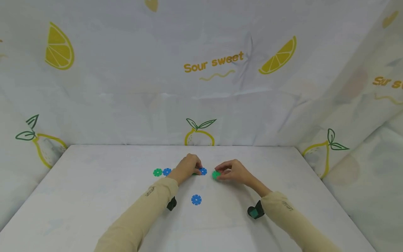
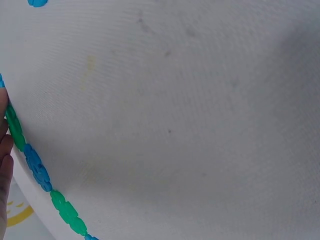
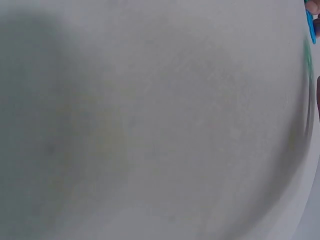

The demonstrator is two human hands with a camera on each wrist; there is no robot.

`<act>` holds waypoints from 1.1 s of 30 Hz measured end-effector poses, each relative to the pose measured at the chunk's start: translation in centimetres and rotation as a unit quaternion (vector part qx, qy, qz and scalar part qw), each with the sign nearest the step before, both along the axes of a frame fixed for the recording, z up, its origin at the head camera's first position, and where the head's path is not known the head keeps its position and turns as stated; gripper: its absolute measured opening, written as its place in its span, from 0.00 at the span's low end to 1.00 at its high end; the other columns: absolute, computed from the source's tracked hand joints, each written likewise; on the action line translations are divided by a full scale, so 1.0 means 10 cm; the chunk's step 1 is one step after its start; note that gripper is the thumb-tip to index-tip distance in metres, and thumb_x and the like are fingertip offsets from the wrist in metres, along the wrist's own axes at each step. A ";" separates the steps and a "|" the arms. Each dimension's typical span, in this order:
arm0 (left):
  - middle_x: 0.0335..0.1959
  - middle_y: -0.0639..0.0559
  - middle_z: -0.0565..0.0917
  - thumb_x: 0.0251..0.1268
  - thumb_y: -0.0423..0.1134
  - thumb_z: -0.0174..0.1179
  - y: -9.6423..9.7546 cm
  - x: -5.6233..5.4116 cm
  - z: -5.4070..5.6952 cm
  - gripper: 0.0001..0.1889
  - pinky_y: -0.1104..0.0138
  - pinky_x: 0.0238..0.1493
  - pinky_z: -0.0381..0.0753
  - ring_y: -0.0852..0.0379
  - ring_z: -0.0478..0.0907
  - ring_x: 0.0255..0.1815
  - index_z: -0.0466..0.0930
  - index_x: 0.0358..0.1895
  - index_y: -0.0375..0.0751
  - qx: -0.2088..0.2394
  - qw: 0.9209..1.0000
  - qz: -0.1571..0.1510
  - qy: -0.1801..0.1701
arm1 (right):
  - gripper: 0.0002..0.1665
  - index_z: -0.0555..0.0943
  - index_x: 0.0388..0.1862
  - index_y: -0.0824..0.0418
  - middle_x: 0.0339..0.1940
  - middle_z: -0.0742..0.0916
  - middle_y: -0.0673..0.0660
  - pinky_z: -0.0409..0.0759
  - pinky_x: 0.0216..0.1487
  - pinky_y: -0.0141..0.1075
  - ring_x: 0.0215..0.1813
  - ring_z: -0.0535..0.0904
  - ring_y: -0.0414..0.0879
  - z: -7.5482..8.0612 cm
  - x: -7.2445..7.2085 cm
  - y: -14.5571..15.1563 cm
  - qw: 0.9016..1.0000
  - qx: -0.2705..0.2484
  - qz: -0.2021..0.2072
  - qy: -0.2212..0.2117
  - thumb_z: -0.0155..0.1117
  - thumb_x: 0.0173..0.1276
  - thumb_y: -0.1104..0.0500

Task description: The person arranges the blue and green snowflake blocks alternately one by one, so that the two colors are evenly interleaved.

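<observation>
My left hand [image 1: 188,165] pinches a blue notched snowflake disc [image 1: 203,171] at the right end of a row of linked discs. In that row a green disc [image 1: 157,172] and a blue one [image 1: 167,172] show left of the hand, which hides the middle. The left wrist view shows the chain edge-on, with green [image 2: 68,212] and blue [image 2: 37,167] discs alternating beside the fingers [image 2: 4,165]. A short gap to the right, my right hand [image 1: 236,172] holds a green disc [image 1: 216,175] between thumb and fingers.
A single blue disc [image 1: 196,200] lies on the white tabletop [image 1: 220,224], nearer to me. Dark wrist straps [image 1: 255,210] hang below both cuffs. A lemon-printed cloth [image 1: 141,115] rises behind the table.
</observation>
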State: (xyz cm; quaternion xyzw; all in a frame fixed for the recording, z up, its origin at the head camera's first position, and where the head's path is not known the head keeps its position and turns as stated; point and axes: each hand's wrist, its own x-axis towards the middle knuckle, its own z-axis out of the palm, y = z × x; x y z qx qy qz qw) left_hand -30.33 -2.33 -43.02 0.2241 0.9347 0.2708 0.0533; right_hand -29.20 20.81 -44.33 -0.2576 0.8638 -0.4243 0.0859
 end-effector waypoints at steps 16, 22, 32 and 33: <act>0.36 0.48 0.85 0.52 0.33 0.71 0.03 -0.01 0.01 0.07 0.63 0.49 0.79 0.53 0.81 0.43 0.86 0.35 0.36 -0.014 1.000 -0.005 -0.011 | 0.17 0.85 0.42 0.69 0.39 0.88 0.59 0.80 0.40 0.29 0.35 0.81 0.43 0.02 -0.12 -0.15 0.998 0.040 -0.036 0.014 0.75 0.53 0.64; 0.36 0.49 0.85 0.52 0.34 0.71 0.03 -0.02 0.01 0.07 0.63 0.49 0.79 0.54 0.80 0.42 0.86 0.35 0.36 -0.031 0.999 -0.014 0.006 | 0.17 0.85 0.42 0.69 0.39 0.88 0.59 0.82 0.39 0.32 0.34 0.82 0.43 0.05 -0.16 -0.23 0.998 0.052 -0.033 0.013 0.76 0.53 0.65; 0.36 0.49 0.85 0.52 0.33 0.71 0.04 0.01 0.06 0.08 0.63 0.48 0.80 0.53 0.81 0.43 0.86 0.36 0.36 -0.045 0.999 -0.005 -0.004 | 0.16 0.86 0.41 0.68 0.36 0.88 0.57 0.82 0.39 0.33 0.34 0.81 0.42 0.04 -0.18 -0.30 0.996 0.071 -0.046 0.009 0.77 0.51 0.65; 0.36 0.49 0.85 0.52 0.33 0.71 0.04 0.01 0.07 0.08 0.63 0.49 0.80 0.53 0.81 0.43 0.86 0.36 0.36 -0.047 0.999 -0.004 -0.006 | 0.16 0.86 0.40 0.67 0.35 0.88 0.56 0.82 0.39 0.33 0.34 0.81 0.42 0.05 -0.18 -0.30 0.996 0.074 -0.050 0.007 0.77 0.51 0.65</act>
